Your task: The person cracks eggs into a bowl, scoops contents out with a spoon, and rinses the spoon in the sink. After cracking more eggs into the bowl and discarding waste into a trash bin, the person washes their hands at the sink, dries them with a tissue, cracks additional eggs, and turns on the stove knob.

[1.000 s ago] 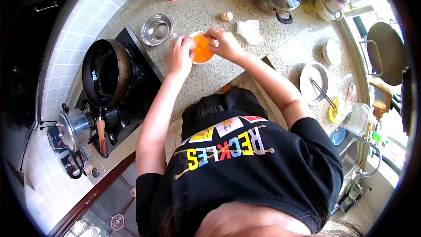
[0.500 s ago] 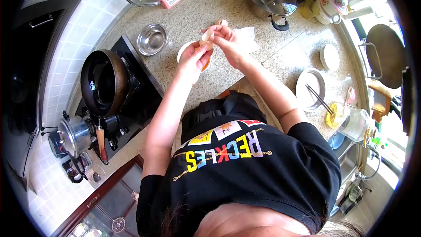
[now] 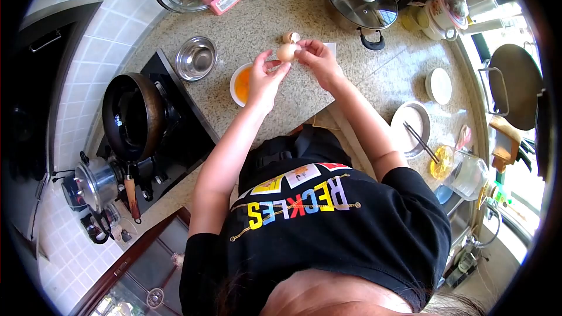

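Note:
An eggshell [image 3: 287, 52] is between my two hands, above the counter. The fingers of my right hand [image 3: 317, 59] are closed on its right side. My left hand [image 3: 267, 79] has its thumb and fingers apart just left of the shell, the thumb near its lower edge. Below and left of it, a white bowl [image 3: 235, 89] with orange-yellow egg is partly hidden by my left hand. Another broken eggshell [image 3: 291, 37] lies on the counter just beyond the one in my fingers. A white tissue [image 3: 331, 49] shows behind my right hand.
On the left are a steel bowl [image 3: 196, 58], a black wok [image 3: 133, 117] and a pressure cooker [image 3: 96, 184]. A lidded pot [image 3: 361, 3] stands at the back. To the right are a white bowl [image 3: 438, 86] and a metal bowl [image 3: 410, 126] with chopsticks [image 3: 422, 142].
Both hands have moved from over the bowl of egg toward the back of the counter, carrying the eggshell. The fingers of my left hand have spread away from the shell.

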A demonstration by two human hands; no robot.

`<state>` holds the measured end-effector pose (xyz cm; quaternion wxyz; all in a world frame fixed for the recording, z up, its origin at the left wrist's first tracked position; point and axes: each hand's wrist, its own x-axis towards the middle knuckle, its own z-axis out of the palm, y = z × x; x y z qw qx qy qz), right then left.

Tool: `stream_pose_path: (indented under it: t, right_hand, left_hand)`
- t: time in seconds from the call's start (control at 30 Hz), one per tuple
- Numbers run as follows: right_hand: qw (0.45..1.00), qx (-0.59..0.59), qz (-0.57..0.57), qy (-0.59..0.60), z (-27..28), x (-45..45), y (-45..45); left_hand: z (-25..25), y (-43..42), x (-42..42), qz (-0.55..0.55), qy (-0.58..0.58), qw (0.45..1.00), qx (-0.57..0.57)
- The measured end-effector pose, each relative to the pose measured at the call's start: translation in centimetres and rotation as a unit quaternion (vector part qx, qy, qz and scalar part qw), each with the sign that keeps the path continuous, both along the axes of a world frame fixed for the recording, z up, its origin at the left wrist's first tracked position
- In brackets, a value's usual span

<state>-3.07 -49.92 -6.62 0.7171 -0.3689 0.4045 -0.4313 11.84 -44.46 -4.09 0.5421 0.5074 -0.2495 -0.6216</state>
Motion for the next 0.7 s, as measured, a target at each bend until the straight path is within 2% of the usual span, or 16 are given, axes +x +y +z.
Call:
stream_pose_path:
  t: [0.07,0.1,0.17,0.23,0.37,0.43,0.47,0.5,0.53,0.57,0.63,0.7]
  right_hand:
    - [1.0,-0.009,-0.016,0.017,-1.8,0.2,-0.9]
    - [1.0,-0.001,-0.02,0.002,-2.8,0.8,-1.2]
    - [0.999,-0.006,-0.04,-0.031,-3.4,2.0,-1.8]
    - [0.998,-0.012,-0.051,-0.019,-3.2,2.1,-1.8]
    - [0.996,0.013,-0.076,0.052,-2.9,0.9,-1.7]
    - [0.997,0.042,-0.06,-0.015,-4.4,-0.2,-2.0]
    - [0.997,0.003,-0.066,0.035,-4.3,-0.3,-1.8]
    - [0.997,0.004,-0.065,0.037,-4.2,-0.7,-1.5]
    - [0.983,-0.063,-0.07,0.158,-4.0,-1.0,-1.3]
    - [0.95,-0.13,-0.073,0.275,-3.7,-1.2,-1.2]
    - [0.941,-0.137,-0.143,0.275,-6.6,-2.1,-2.5]
    - [0.904,-0.179,-0.145,0.36,-3.7,-2.7,-2.9]
  left_hand:
    - [-0.2,-0.3,-0.9,-0.011,-0.017,0.999,0.028]
    - [-0.5,-0.7,-1.9,0.022,-0.013,0.999,0.027]
    - [-1.0,-2.3,-2.2,-0.058,-0.202,0.977,-0.041]
    - [-1.6,-3.1,-2.0,-0.049,-0.204,0.977,-0.047]
    - [-3.0,-3.6,-2.0,-0.109,-0.189,0.975,-0.041]
    - [-3.6,-3.7,-2.4,-0.066,-0.047,0.996,-0.026]
    - [-3.5,-3.8,-2.5,-0.065,-0.046,0.996,-0.025]
    - [-3.4,-3.9,-2.6,-0.086,0.005,0.996,-0.008]
    - [-3.3,-4.1,-2.8,-0.106,0.054,0.993,0.007]
    - [-3.3,-4.2,-2.9,-0.106,0.055,0.993,0.007]
    - [-3.4,-4.1,-3.3,-0.114,0.061,0.99,0.047]
    - [-1.9,-3.2,-3.7,-0.105,0.036,0.992,0.067]
